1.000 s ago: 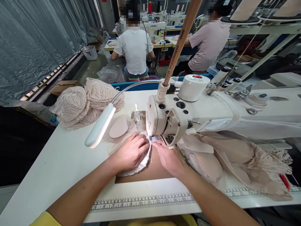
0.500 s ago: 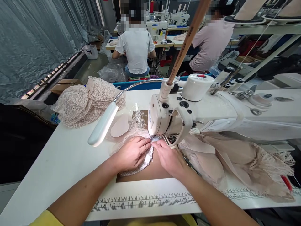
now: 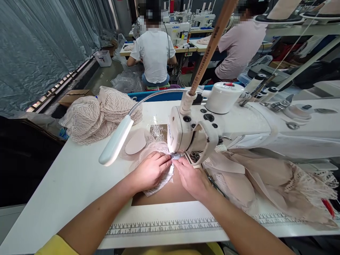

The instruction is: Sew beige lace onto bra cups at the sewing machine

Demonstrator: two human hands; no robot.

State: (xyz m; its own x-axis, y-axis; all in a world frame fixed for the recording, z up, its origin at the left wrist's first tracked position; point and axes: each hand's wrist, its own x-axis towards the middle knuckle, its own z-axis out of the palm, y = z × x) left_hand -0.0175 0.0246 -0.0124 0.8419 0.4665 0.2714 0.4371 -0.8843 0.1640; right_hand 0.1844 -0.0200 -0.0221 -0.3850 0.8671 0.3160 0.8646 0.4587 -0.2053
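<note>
A pale pink lace piece [image 3: 156, 189] with an openwork pattern lies under the needle area of a white sewing machine [image 3: 177, 131]. My left hand [image 3: 152, 170] rests over the lace, fingers bent and held together, pressing it close to the presser foot [image 3: 175, 155]. From the other side, my right hand [image 3: 191, 180] pinches the lace edge just in front of the foot, thumb and forefinger together. The fingertips of both hands nearly meet there and hide part of the edge. Behind my left hand lies a smooth pale oval piece [image 3: 135, 143] on sheer fabric.
A lamp [image 3: 116, 141] on a bent metal neck hangs left of the machine. Stacked lace pieces [image 3: 85, 118] sit at the back left, beige fabric pieces [image 3: 239, 187] at the right. A printed ruler [image 3: 164, 228] runs along the front edge. Two people sit at machines beyond.
The lace has shifted away from me and turned under my left hand, so its near edge lies farther up. Both hands stay close to the same spot by the foot.
</note>
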